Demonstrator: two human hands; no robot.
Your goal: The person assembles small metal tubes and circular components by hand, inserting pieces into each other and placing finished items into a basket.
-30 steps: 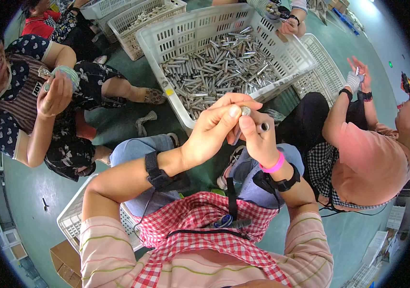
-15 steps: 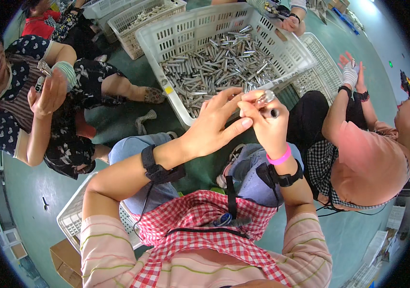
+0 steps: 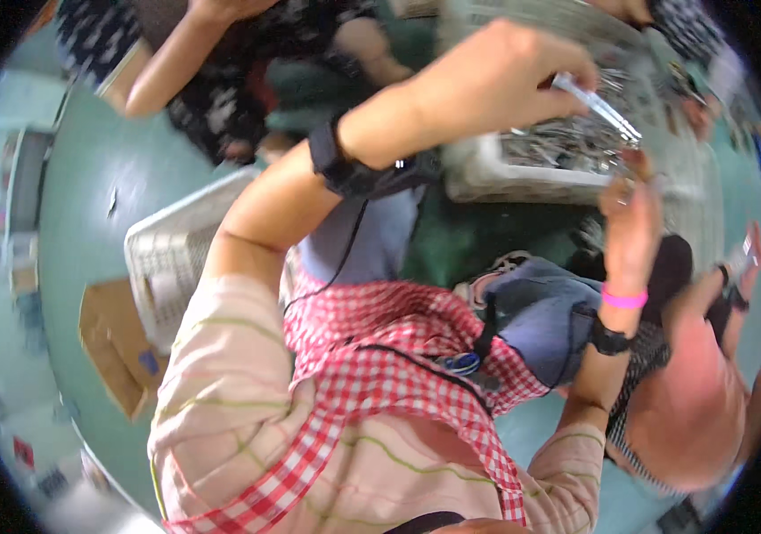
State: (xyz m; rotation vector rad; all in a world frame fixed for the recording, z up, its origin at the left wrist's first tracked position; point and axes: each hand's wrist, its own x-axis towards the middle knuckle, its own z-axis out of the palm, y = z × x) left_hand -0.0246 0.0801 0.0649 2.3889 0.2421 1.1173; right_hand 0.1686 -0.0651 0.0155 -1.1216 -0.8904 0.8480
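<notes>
My left hand [image 3: 518, 76] pinches one end of a slim shiny metal tube [image 3: 601, 109], which slants down to the right over the crate. Below the tube's far end is my right hand [image 3: 634, 222], blurred by motion, with its fingers bent up around a small shiny piece whose kind I cannot make out. Whether the right fingertips touch the tube cannot be told. Behind both hands stands a white plastic crate [image 3: 536, 185] holding many loose silvery tubes [image 3: 563, 147].
A second white crate [image 3: 144, 254] stands on the floor at my left, beside an open cardboard box [image 3: 113, 347]. One person [image 3: 175, 67] sits at the far left, another in a pink top [image 3: 687, 418] at my right. A striped sleeve [image 3: 687, 27] shows beyond the crate.
The view has swung left, so the crate now appears farther right. My hands, close together before, have moved apart. The tube now shows in my left hand, which was flat and open before.
</notes>
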